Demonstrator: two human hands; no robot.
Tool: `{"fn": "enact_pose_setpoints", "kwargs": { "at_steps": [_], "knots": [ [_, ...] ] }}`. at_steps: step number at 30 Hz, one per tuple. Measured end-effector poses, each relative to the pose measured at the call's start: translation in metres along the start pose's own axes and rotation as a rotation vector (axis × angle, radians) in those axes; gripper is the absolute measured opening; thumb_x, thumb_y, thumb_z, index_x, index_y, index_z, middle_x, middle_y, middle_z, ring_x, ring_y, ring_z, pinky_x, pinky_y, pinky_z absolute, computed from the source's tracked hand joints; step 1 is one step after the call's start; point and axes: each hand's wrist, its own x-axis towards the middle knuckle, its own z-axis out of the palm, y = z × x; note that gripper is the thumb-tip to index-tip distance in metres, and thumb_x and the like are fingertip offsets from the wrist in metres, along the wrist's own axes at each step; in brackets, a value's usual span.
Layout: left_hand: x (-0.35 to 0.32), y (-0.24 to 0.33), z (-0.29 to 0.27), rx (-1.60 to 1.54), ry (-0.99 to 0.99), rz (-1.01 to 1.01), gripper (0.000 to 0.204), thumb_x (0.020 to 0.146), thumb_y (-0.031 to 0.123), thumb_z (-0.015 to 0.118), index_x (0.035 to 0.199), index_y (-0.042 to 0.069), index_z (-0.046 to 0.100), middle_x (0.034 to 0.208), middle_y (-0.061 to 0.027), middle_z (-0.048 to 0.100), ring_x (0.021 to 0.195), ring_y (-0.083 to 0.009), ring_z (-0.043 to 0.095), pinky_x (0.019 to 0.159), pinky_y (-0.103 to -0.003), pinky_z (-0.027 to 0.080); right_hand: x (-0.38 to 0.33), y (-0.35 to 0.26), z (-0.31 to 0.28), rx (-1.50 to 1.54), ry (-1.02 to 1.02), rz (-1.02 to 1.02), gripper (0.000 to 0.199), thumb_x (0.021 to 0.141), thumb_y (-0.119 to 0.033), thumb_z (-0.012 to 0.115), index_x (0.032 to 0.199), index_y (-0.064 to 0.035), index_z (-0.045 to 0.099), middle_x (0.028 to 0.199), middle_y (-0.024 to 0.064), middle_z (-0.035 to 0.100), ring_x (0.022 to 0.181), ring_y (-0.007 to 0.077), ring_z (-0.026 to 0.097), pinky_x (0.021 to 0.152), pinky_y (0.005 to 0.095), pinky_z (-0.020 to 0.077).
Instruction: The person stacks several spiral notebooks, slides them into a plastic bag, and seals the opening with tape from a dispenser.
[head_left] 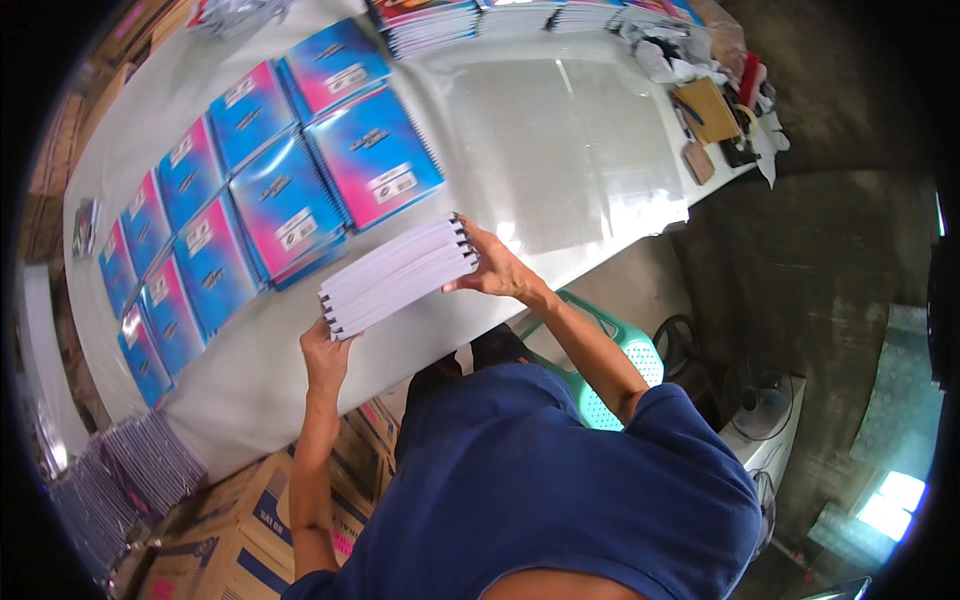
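Both of my hands hold a stack of spiral-bound notebooks (398, 277), seen edge-on as white page blocks, just above the white table (560, 140). My left hand (326, 352) grips the stack's near-left end. My right hand (493, 266) grips its far-right end by the spiral binding. Beyond the stack, blue and pink notebooks (290, 200) lie in overlapping rows on the table's left part.
More notebook stacks (430, 22) line the table's far edge. Loose items, a brown pad and cloth (712, 105) sit at the far right corner. Cardboard boxes (240, 530) and a heap of notebooks (120, 480) stand at lower left. A green plastic chair (620, 350) is under me.
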Motion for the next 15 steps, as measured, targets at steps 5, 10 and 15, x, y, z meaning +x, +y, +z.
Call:
{"fn": "enact_pose_setpoints", "kwargs": {
  "at_steps": [5,10,15],
  "knots": [
    [0.072,0.104,0.061,-0.114,-0.174,0.071,0.054,0.086,0.017,0.068,0.130,-0.008,0.049,0.118,-0.0116,0.061,0.101,-0.0144,0.057,0.092,-0.030,0.044,-0.016,-0.009,-0.080,0.208,0.189,0.225,0.073,0.071,-0.031,0.081,0.127,0.0034,0.049,0.114,0.0159,0.061,0.107,0.0248,0.058,0.097,0.0377,0.0423],
    [0.201,0.142,0.188,-0.548,-0.319,-0.201,0.053,0.089,0.023,0.066,0.131,-0.003,0.049,0.109,-0.0046,0.063,0.095,-0.0149,0.057,0.087,-0.030,0.043,0.001,0.026,-0.228,0.247,0.344,0.478,0.059,0.078,-0.038,0.074,0.115,0.0066,0.060,0.100,0.0150,0.066,0.092,0.0215,0.064,0.088,0.0299,0.0468],
    [0.272,0.146,0.277,-0.596,-0.415,-0.314,0.045,0.091,0.024,0.062,0.129,0.001,0.052,0.113,-0.0057,0.061,0.099,-0.0166,0.057,0.088,-0.031,0.043,0.012,0.076,-0.323,0.179,0.341,0.604,0.050,0.075,-0.036,0.077,0.101,0.0054,0.066,0.084,0.0131,0.068,0.073,0.0185,0.065,0.071,0.0257,0.0475]
  ]
}}
